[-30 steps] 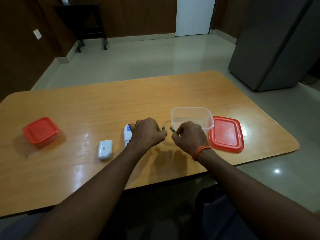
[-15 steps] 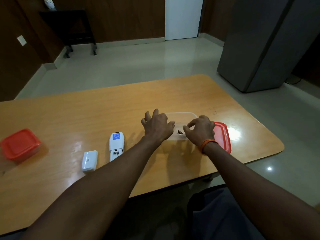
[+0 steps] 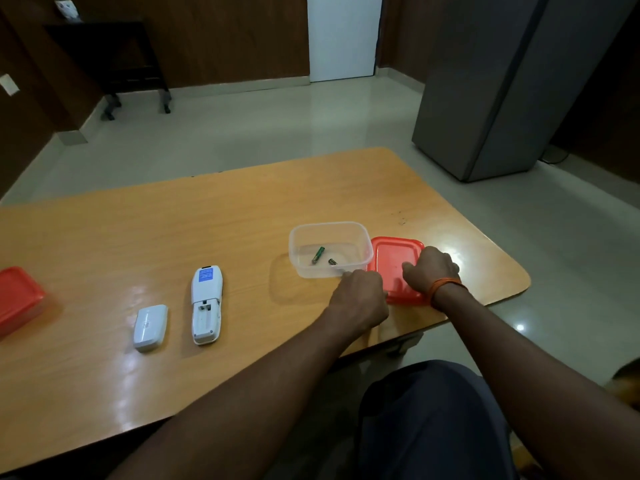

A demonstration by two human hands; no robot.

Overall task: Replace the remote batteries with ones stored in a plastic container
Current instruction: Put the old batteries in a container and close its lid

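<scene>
Resting at red lid [image 3: 391, 258] edges: both hands, left [image 3: 360, 299] & right [image 3: 431, 271], fingers curled, grip unclear.

Red container [image 3: 17, 299] cut by left edge; second battery [image 3: 332, 261] indistinct.

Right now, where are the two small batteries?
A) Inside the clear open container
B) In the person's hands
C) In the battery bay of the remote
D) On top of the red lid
A: both batteries lie on the floor of the clear container, while the bay of the remote is open and empty.
</scene>
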